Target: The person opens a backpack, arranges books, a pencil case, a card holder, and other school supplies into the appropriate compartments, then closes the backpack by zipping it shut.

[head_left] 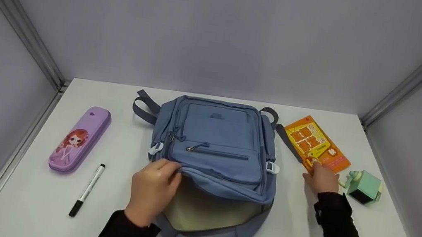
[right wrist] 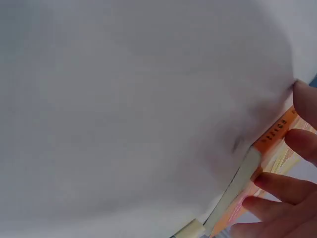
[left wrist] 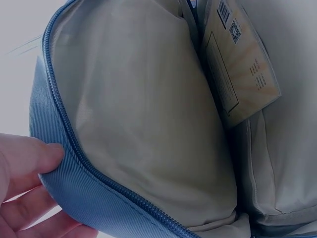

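Note:
A blue backpack (head_left: 218,128) lies on the white table with its main compartment unzipped and gaping toward me. My left hand (head_left: 154,191) pinches the zippered edge (left wrist: 99,186) of its front panel and lifts it. Inside, the left wrist view shows a pale lining and a booklet (left wrist: 237,69) with a barcode, standing against one side. To the right of the bag lies an orange book (head_left: 316,144). My right hand (head_left: 323,179) is at its near edge, with fingers (right wrist: 285,187) touching the cover and the thumb beside the edge, not wrapped round it.
On the left lie a purple pencil case (head_left: 80,140) with a cartoon girl and a black-capped white marker (head_left: 87,190). A mint-green boxy item (head_left: 366,187) with a crank-like part stands right of my right hand. Grey panels (head_left: 224,32) enclose the table's back and sides.

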`<state>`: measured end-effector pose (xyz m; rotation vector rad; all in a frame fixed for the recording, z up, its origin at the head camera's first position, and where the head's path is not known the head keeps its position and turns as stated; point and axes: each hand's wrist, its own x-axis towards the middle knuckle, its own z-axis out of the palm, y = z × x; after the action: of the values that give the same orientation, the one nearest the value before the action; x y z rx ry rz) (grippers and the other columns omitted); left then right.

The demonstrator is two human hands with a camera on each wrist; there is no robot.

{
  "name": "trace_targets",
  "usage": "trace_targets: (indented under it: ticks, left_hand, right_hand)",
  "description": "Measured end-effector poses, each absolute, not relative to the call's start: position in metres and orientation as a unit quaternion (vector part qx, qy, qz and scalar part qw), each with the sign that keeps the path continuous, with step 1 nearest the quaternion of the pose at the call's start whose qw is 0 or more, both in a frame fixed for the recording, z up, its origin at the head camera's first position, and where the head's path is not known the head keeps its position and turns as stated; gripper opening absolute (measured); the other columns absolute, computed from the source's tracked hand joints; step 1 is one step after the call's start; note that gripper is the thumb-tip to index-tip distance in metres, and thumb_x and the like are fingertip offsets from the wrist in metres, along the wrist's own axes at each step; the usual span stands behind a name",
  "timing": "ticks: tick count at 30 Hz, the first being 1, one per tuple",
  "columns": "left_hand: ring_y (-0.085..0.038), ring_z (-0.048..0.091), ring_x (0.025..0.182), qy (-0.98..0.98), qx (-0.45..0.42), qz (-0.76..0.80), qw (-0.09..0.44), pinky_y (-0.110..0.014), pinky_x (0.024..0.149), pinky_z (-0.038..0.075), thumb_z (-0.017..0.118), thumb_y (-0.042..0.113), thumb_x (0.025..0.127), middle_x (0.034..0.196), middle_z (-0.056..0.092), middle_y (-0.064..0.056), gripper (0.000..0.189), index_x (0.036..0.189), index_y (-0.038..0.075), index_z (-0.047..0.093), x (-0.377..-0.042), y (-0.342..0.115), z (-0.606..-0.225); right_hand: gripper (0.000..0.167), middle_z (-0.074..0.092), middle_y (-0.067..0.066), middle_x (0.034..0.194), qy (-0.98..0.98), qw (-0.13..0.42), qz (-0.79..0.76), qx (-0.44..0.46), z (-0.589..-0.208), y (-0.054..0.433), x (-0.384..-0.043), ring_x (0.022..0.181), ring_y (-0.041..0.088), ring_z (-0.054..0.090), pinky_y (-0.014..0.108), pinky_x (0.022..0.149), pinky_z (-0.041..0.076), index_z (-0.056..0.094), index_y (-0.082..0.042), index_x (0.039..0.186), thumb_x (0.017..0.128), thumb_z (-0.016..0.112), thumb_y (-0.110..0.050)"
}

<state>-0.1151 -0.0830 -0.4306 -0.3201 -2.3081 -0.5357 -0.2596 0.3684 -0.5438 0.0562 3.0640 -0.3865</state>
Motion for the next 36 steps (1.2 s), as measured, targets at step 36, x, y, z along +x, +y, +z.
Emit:
trace_targets:
  ticks: [36]
  left_hand:
    - [-0.019,0.067,0.066,-0.902,-0.126,-0.220,0.349,-0.034,0.057,0.053,0.081,0.006,0.074,0.077,0.070,-0.003,0.012,0.084,0.008,0.074,-0.112,-0.083,-0.432]
  right_hand:
    - [0.024,0.063,0.039,0.087,0.956,-0.254,-0.146,-0.003,-0.462,0.345,-0.208,0.067,0.052,0.062,0.062,0.060,0.050,0.057,0.017,0.112,0.098,0.050,-0.001]
